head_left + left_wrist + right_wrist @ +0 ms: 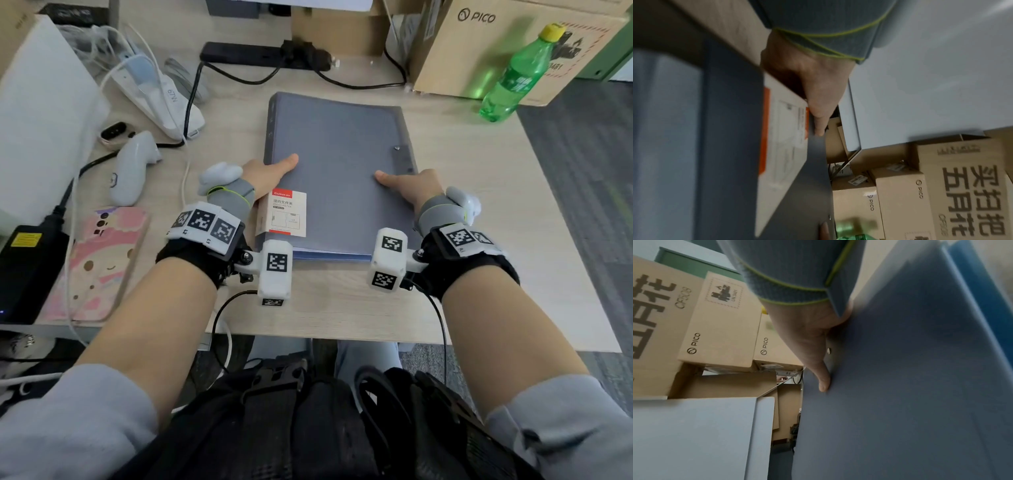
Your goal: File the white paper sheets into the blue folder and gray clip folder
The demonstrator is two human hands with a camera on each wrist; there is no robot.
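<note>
With both thumbs lying flat on top, I have the closed gray plastic clip folder (337, 171) held between my hands on the pale wooden surface (479, 219). My left hand (265, 176) clasps its spine edge above the white label (286, 214), my right hand (411, 186) the opposite edge. I judge this squares it over the blue folder (329, 255) peeking out beneath. My other fingers are hidden.

Clutter left and back, open desk right and front

Bare desk (479, 212) lies right of the folder (339, 164) and along the front edge; a controller (132, 168), phone (102, 260) and cables (191, 99) crowd the left edge, boxes (496, 48) and a bottle (517, 75) the back right corner.
</note>
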